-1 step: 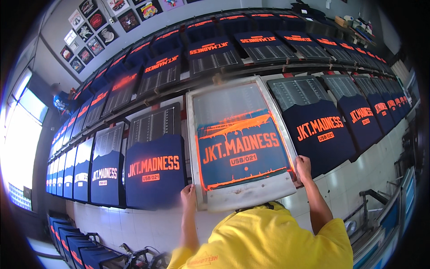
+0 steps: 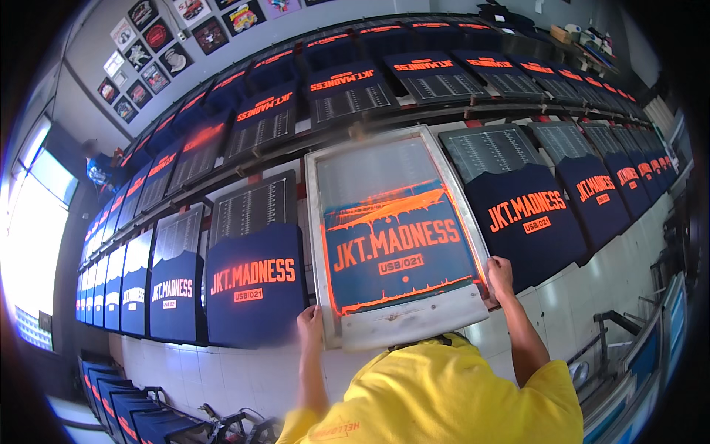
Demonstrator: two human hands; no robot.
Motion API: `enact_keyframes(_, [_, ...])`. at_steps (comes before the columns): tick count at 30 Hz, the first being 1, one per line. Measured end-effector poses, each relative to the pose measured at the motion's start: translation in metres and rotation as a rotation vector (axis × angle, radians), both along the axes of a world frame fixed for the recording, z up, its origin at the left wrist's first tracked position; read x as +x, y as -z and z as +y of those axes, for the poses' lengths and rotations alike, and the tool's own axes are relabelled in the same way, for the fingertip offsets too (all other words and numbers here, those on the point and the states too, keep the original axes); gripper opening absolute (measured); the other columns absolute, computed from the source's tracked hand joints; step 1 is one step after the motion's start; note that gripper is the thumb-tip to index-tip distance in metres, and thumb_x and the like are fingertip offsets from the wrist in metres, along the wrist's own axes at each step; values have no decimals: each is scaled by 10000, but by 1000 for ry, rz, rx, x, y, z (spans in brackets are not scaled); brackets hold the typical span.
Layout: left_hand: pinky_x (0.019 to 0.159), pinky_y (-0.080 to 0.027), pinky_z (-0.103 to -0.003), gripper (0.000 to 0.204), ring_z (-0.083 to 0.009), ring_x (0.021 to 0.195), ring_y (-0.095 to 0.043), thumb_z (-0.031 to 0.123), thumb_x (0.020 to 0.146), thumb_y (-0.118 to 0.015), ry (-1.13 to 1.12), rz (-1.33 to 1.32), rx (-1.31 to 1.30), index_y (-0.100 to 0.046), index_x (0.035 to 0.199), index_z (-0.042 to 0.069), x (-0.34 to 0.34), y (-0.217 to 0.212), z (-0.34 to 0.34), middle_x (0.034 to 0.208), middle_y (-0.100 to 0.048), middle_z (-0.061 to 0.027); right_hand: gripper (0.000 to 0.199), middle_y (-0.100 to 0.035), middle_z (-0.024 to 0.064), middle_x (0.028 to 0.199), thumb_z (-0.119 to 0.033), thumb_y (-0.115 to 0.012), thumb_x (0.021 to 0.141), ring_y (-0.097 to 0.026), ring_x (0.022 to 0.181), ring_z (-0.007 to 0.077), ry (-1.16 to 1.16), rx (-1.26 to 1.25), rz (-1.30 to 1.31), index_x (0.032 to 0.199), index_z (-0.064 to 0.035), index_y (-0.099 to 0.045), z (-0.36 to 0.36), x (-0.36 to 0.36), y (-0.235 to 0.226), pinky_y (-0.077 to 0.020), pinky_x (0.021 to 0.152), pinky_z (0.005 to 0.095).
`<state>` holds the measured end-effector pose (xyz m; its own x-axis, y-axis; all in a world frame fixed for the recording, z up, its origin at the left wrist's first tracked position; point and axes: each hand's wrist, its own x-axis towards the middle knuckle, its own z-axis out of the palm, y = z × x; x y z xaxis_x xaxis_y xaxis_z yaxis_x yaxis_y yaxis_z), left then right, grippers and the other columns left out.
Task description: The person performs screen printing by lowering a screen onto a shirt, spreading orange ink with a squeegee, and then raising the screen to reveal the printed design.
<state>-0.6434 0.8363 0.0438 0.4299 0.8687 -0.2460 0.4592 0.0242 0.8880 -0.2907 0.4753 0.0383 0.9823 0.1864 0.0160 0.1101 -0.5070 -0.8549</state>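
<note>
A silk-screen frame [image 2: 399, 248] with a pale metal rim lies over one printing board in front of me. Orange ink edges its mesh, and orange lettering shows through the middle. At the frame's lower left edge, my left hand [image 2: 310, 325] is closed, with its fingertips pinching the rim. My right hand [image 2: 501, 280] grips the right rim a little higher up, thumb on top. Along the frame's near end runs a wide pale strip [image 2: 414, 320]. Beside the frame lie a printed navy shirt [image 2: 255, 311] on the left and another printed navy shirt [image 2: 525, 244] on the right, both on boards.
A rail [image 2: 248, 152] runs behind the near row of boards. Beyond it stands a second row of boards with printed shirts [image 2: 344, 81]. Metal racks [image 2: 629, 348] stand at the lower right, and folded dark shirts [image 2: 140, 407] at the lower left. Another person [image 2: 100, 166] is at the far left.
</note>
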Motion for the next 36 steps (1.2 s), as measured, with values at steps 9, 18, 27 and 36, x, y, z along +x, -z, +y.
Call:
enact_keyframes(9, [637, -468, -416, 230, -305, 647, -610, 158, 878, -539, 217, 301, 335, -676, 851, -24, 7, -10, 9, 772, -666, -204, 284, -575, 235, 694, -196, -504, 925, -586, 661, 392, 42, -157, -155, 802, 47, -583, 11, -3, 7, -434, 642, 457])
enact_keyframes(18, [498, -334, -403, 288, -156, 517, -383, 160, 898, -540, 191, 93, 386, -569, 726, -70, 16, -14, -6, 528, -446, -148, 292, -653, 233, 824, -216, -457, 894, -635, 811, 442, 66, -182, -141, 789, -10, -635, 11, -2, 15, -490, 712, 519])
enact_keyframes(27, [503, -309, -420, 342, -194, 494, -358, 154, 930, -531, 205, 175, 434, -510, 663, -58, 32, -44, -29, 516, -429, -131, 316, -636, 210, 748, -221, -448, 942, -628, 748, 418, 74, -137, -104, 766, -6, -598, 9, -3, 9, -473, 690, 498])
enact_keyframes(36, [489, -293, -419, 360, -149, 500, -348, 161, 917, -506, 145, 186, 419, -509, 649, -79, 34, -21, -19, 492, -431, -112, 270, -642, 257, 859, -195, -457, 960, -628, 859, 434, 11, -88, 39, 954, 19, -622, 4, -6, 3, -475, 768, 496])
